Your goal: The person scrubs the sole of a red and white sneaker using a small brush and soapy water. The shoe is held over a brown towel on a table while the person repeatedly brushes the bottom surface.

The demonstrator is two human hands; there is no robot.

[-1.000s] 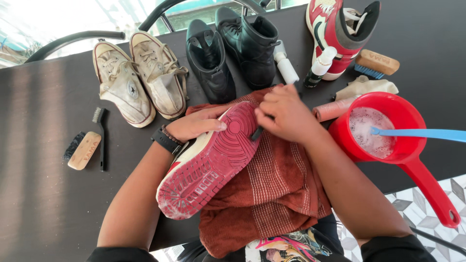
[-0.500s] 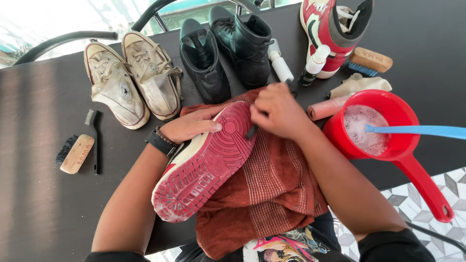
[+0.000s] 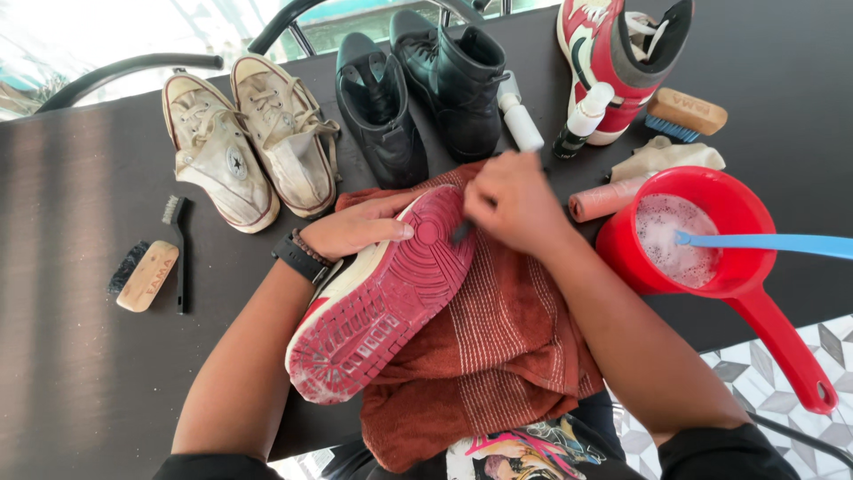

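The right hand (image 3: 515, 206) clenches a small dark tool against the red sole, while the left hand (image 3: 355, 229) grasps the sneaker (image 3: 382, 298) sole-up on the rust towel (image 3: 498, 356), its length running diagonally, toe away. Beyond: white bottles (image 3: 520, 116), a pink tube (image 3: 604, 200), a red scoop (image 3: 711, 244).

A matt, ridged rubber sole is seen on the red sneaker (image 3: 382, 298), laid over a ribbed rust-coloured cloth towel (image 3: 502, 356). Glossy red plastic forms the ladle (image 3: 755, 293), foam inside. 2 cream canvas shoes (image 3: 244, 142) look scuffed; the black boots (image 3: 426, 93) smooth leather. The table (image 3: 71, 356) is matt dark.
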